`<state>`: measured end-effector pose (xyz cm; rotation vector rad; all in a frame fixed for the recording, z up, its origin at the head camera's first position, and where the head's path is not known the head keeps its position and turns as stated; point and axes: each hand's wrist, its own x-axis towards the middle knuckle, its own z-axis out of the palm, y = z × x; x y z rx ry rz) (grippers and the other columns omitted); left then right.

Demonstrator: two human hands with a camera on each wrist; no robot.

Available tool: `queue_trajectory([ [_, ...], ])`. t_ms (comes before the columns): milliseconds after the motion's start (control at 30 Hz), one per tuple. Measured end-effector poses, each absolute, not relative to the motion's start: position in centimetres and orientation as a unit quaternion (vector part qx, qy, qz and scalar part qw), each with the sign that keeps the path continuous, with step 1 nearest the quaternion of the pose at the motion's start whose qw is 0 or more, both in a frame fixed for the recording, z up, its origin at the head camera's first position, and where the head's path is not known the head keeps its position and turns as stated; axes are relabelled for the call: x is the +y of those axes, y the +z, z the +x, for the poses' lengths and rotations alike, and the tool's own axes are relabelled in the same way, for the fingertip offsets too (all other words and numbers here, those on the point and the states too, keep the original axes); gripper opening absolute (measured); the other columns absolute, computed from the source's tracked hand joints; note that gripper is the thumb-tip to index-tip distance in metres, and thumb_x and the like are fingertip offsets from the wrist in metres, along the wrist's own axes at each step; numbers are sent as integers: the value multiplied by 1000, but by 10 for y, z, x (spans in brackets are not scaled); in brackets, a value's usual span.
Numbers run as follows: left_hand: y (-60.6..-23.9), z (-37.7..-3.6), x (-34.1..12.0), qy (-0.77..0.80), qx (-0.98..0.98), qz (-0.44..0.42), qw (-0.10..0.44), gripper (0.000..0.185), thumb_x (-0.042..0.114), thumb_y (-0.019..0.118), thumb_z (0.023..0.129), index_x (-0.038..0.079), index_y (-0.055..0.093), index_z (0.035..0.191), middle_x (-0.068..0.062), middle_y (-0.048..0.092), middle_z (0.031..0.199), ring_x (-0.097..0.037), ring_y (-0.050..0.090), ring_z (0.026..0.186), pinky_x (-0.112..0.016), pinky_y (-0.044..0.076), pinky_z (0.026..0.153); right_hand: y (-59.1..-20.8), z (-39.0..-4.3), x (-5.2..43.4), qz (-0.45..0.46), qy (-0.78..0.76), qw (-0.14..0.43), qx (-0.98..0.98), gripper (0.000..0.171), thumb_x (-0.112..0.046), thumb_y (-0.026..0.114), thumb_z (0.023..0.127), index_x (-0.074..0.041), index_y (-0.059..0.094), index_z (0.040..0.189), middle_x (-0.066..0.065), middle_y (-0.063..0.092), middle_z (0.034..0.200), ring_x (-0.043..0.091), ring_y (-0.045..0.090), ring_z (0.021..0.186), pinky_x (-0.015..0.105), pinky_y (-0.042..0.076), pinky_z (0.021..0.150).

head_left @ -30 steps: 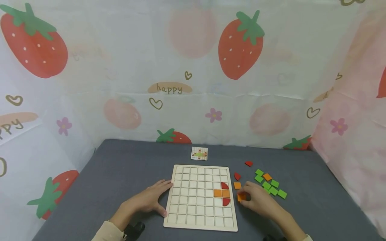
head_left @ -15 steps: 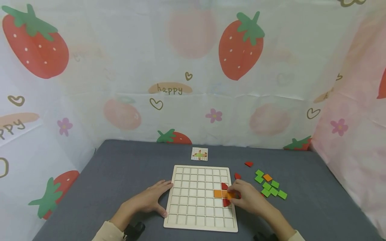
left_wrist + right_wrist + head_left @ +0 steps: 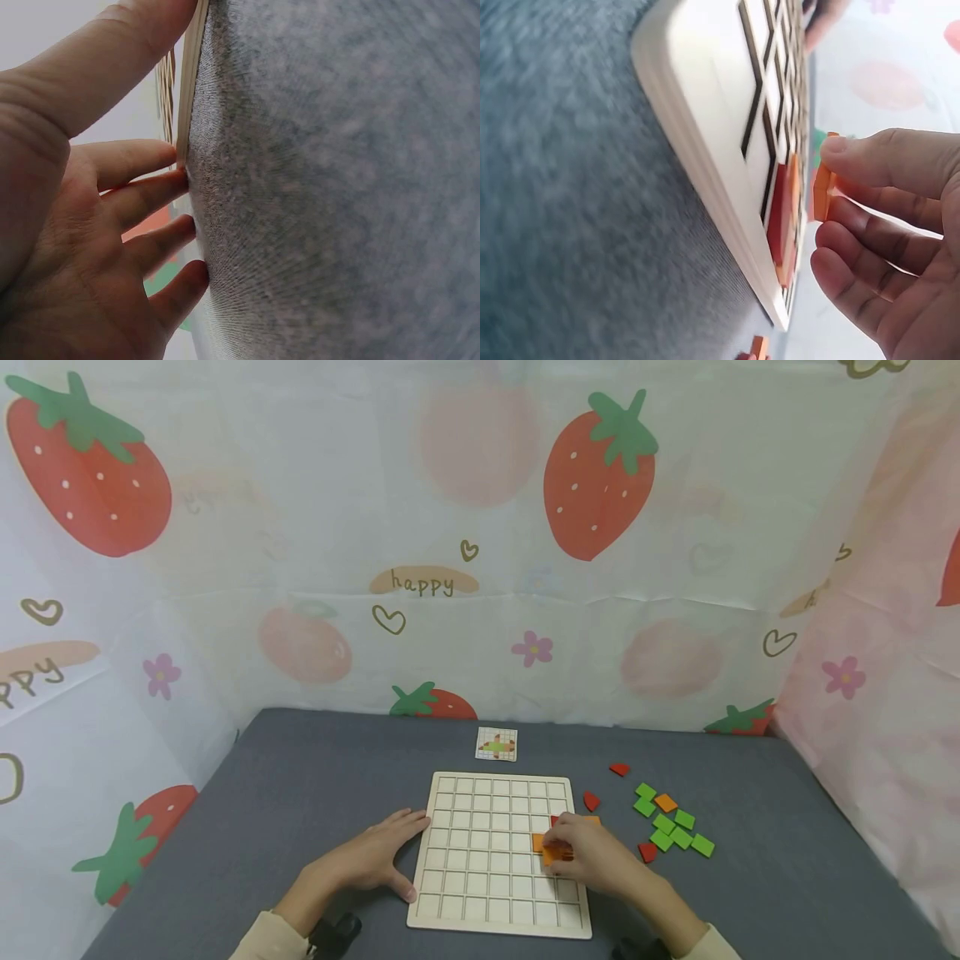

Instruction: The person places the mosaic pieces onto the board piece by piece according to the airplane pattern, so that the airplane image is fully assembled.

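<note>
My right hand is over the right side of the wooden grid board. Its thumb and fingers pinch an orange square tile, held above the board's surface in the right wrist view. Below it, an orange tile and a red quarter-round tile lie in the grid; the hand hides other tiles there. At the board's left edge rests my left hand, thumb and fingers spread. In the left wrist view its fingertips meet the board's side.
Right of the board lie several green square tiles, an orange tile and loose red tiles. Another orange tile sits beside the board's right edge. Behind the board is a pattern card. A strawberry-printed curtain borders the table.
My right hand has carried the orange tile leftward from the table beside the board to over the grid. A red tile near the green ones has come into view. My left hand stays put.
</note>
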<state>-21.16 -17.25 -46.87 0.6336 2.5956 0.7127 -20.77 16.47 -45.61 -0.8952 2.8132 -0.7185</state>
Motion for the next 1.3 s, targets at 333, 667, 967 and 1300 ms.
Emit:
queue_trajectory([
  [333, -471, -212, -175, 258, 919, 231, 190, 103, 47, 76, 57, 11, 29, 142, -11, 27, 149, -34, 17, 139, -59, 23, 104, -457, -208, 154, -298, -220, 86, 925, 16, -22, 67, 80, -14, 68, 94, -7, 55, 89, 6, 47, 74, 18, 41, 63],
  [667, -469, -212, -172, 249, 924, 221, 189, 103, 47, 77, 56, 11, 30, 142, -11, 29, 148, -34, 19, 138, -61, 23, 102, -460, -207, 150, -306, -209, 77, 926, 17, -20, 67, 79, -14, 68, 94, -7, 54, 87, 4, 45, 74, 16, 41, 62],
  [967, -467, -210, -171, 253, 922, 223, 188, 103, 45, 78, 57, 10, 31, 141, -12, 28, 147, -35, 20, 138, -61, 23, 102, -461, -206, 151, -302, -217, 74, 925, 15, -18, 67, 79, -13, 68, 93, -7, 54, 86, 2, 45, 73, 16, 42, 61],
  [1300, -468, -211, -171, 253, 922, 223, 189, 103, 45, 77, 57, 10, 30, 141, -13, 28, 147, -35, 19, 138, -62, 23, 102, -461, -206, 151, -299, -220, 75, 926, 16, -18, 67, 78, -13, 68, 94, -6, 54, 87, 3, 45, 73, 18, 42, 62],
])
